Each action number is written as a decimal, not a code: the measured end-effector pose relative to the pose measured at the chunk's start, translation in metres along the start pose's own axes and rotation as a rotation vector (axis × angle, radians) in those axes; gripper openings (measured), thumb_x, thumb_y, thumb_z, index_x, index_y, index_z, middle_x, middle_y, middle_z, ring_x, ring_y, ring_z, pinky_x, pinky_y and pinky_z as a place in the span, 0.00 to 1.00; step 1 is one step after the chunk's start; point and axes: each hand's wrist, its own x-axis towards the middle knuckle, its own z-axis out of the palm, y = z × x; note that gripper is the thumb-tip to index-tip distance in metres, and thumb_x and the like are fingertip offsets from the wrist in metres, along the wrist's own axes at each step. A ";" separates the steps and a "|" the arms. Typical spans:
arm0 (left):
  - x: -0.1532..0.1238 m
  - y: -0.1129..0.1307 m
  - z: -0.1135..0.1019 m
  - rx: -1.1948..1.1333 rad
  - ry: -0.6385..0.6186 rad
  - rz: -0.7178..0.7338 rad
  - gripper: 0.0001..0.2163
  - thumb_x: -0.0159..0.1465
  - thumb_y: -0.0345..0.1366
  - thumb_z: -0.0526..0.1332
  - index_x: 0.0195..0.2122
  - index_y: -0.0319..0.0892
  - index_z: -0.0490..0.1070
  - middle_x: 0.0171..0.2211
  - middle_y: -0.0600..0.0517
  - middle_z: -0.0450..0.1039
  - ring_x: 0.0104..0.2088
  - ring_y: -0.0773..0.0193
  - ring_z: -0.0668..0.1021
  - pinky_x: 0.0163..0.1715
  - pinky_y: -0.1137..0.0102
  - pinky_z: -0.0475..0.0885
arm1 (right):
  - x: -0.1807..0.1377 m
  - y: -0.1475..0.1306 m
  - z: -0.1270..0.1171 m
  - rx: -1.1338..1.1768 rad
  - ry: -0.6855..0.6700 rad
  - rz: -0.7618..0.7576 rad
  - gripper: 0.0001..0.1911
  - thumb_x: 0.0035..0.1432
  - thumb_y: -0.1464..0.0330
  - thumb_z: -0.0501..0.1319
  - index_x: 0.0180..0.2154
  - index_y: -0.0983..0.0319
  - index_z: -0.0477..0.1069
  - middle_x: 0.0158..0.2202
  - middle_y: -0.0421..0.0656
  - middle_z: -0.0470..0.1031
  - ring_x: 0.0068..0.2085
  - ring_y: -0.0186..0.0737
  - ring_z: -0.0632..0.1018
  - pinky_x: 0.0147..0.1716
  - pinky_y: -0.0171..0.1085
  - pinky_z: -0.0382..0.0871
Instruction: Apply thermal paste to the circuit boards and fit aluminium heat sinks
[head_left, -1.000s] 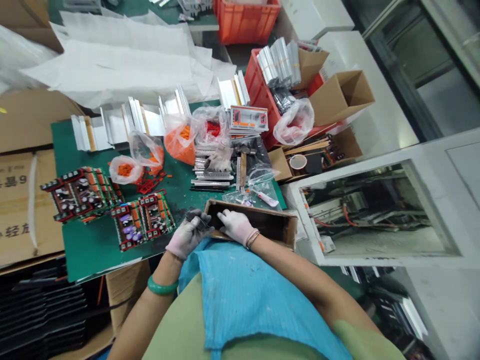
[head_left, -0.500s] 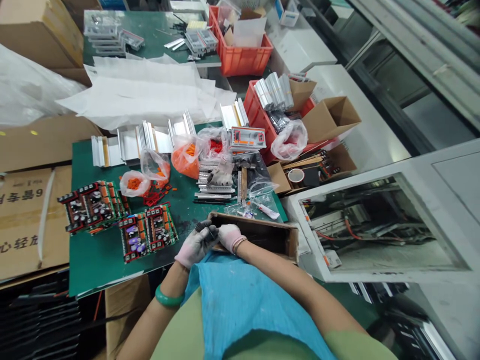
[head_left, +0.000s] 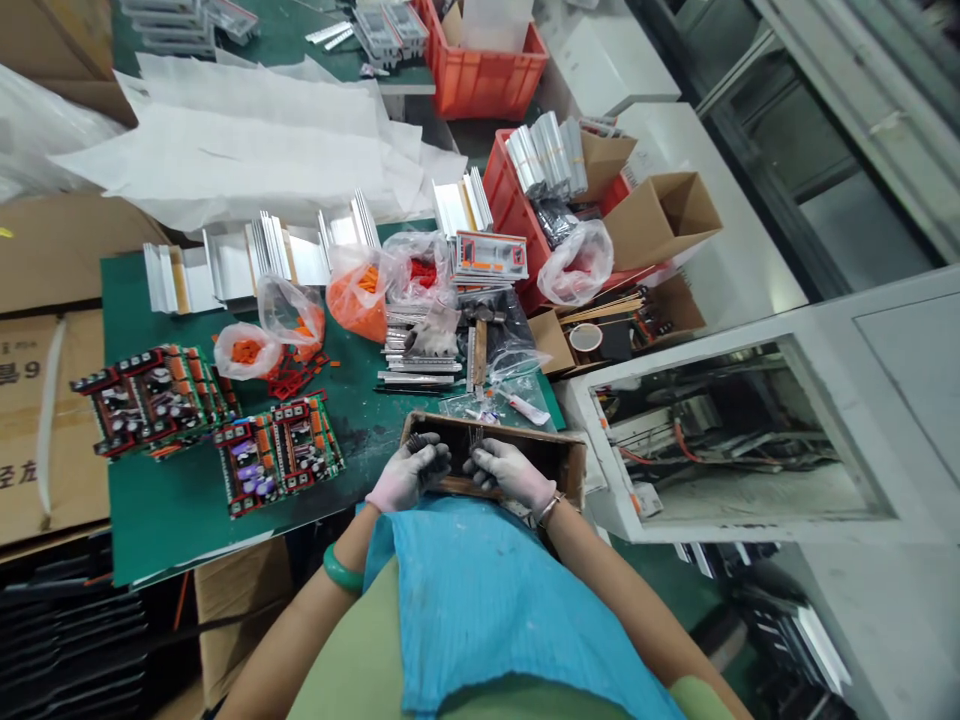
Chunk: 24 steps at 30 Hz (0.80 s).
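Both my hands wear pale gloves and sit over a shallow brown cardboard box [head_left: 562, 452] at the near edge of the green mat. My left hand [head_left: 409, 474] is closed around a bunch of small dark parts with thin metal leads. My right hand [head_left: 506, 468] reaches into the box, fingers curled on more of the same small parts. Two stacks of green and red circuit boards lie to the left, one close [head_left: 277, 453] and one farther out [head_left: 146, 398].
Bags of orange and red pieces [head_left: 358, 287], aluminium profiles [head_left: 259, 255], a hammer [head_left: 478, 345] and a spare glove lie on the green mat [head_left: 172, 505]. Red crates [head_left: 487, 75] and cardboard boxes [head_left: 664, 215] stand behind. A white open cabinet [head_left: 742, 430] is on the right.
My hands have moved apart: the left one shifted right over the box edge with its bunch of parts, the right one dipped deeper into the box. The view tilted slightly.
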 end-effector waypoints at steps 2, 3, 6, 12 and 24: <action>0.004 -0.007 0.004 0.036 -0.024 -0.030 0.16 0.52 0.29 0.72 0.39 0.39 0.69 0.33 0.48 0.75 0.35 0.59 0.79 0.40 0.63 0.75 | -0.006 -0.002 0.003 0.147 0.012 -0.009 0.09 0.63 0.64 0.51 0.38 0.63 0.63 0.37 0.47 0.76 0.28 0.30 0.76 0.25 0.29 0.70; 0.005 -0.010 0.006 0.053 -0.037 -0.039 0.17 0.51 0.30 0.73 0.39 0.39 0.69 0.34 0.47 0.75 0.35 0.59 0.79 0.39 0.63 0.75 | -0.009 -0.003 0.004 0.217 0.016 -0.014 0.08 0.62 0.64 0.53 0.38 0.63 0.64 0.37 0.46 0.76 0.29 0.31 0.76 0.26 0.29 0.70; 0.006 -0.014 0.012 0.107 -0.082 -0.055 0.19 0.49 0.34 0.75 0.38 0.39 0.70 0.36 0.47 0.75 0.35 0.60 0.79 0.36 0.67 0.75 | -0.019 -0.010 0.005 0.252 0.063 -0.032 0.07 0.60 0.66 0.54 0.38 0.62 0.66 0.34 0.43 0.75 0.28 0.33 0.75 0.25 0.31 0.70; 0.002 -0.004 0.019 0.249 -0.208 -0.144 0.22 0.49 0.44 0.75 0.40 0.38 0.73 0.31 0.47 0.74 0.29 0.60 0.77 0.27 0.70 0.72 | -0.037 -0.014 -0.003 -0.543 0.282 -0.590 0.12 0.62 0.74 0.51 0.43 0.61 0.71 0.43 0.46 0.77 0.43 0.41 0.76 0.43 0.39 0.69; -0.003 -0.006 0.029 0.278 -0.302 -0.156 0.27 0.39 0.45 0.79 0.36 0.35 0.74 0.30 0.48 0.73 0.29 0.63 0.76 0.31 0.70 0.71 | -0.035 0.014 -0.018 -0.922 0.306 -0.941 0.18 0.67 0.72 0.47 0.49 0.61 0.73 0.50 0.50 0.75 0.46 0.42 0.77 0.39 0.38 0.69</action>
